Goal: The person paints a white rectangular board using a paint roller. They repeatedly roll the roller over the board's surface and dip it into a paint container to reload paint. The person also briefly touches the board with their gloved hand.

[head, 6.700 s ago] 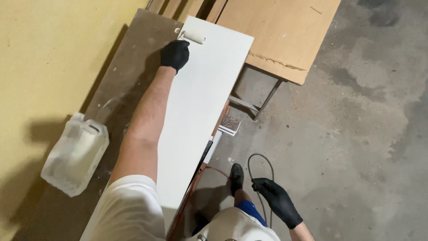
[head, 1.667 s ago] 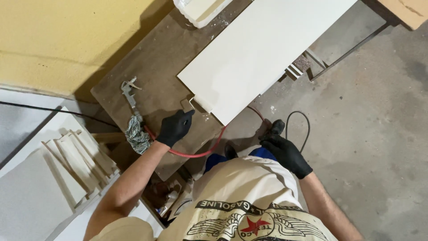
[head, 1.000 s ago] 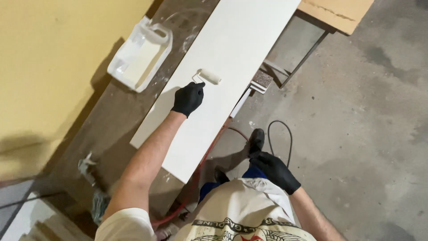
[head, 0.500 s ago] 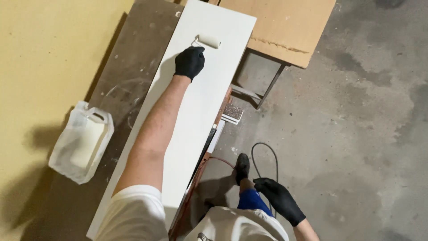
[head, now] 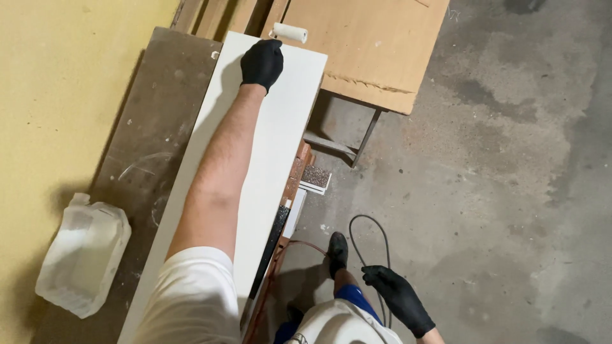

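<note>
While the left hand (head: 261, 62), black-gloved, is closed round the handle of a small white paint roller (head: 290, 32), roller is seen just past far end of long white board (head: 255, 185) on table (head: 153, 127); board's long axis runs w/ the arm. Right hand (head: 398, 298) hangs loose, well apart.

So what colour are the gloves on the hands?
Black, on both the left hand and right hand, clear in the head view.

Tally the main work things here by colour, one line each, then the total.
White: 3 – paint roller, long board, cut-open jug
Black: 2 – left glove, right glove
Brown: 1 – wooden panel
Total: 6
</note>
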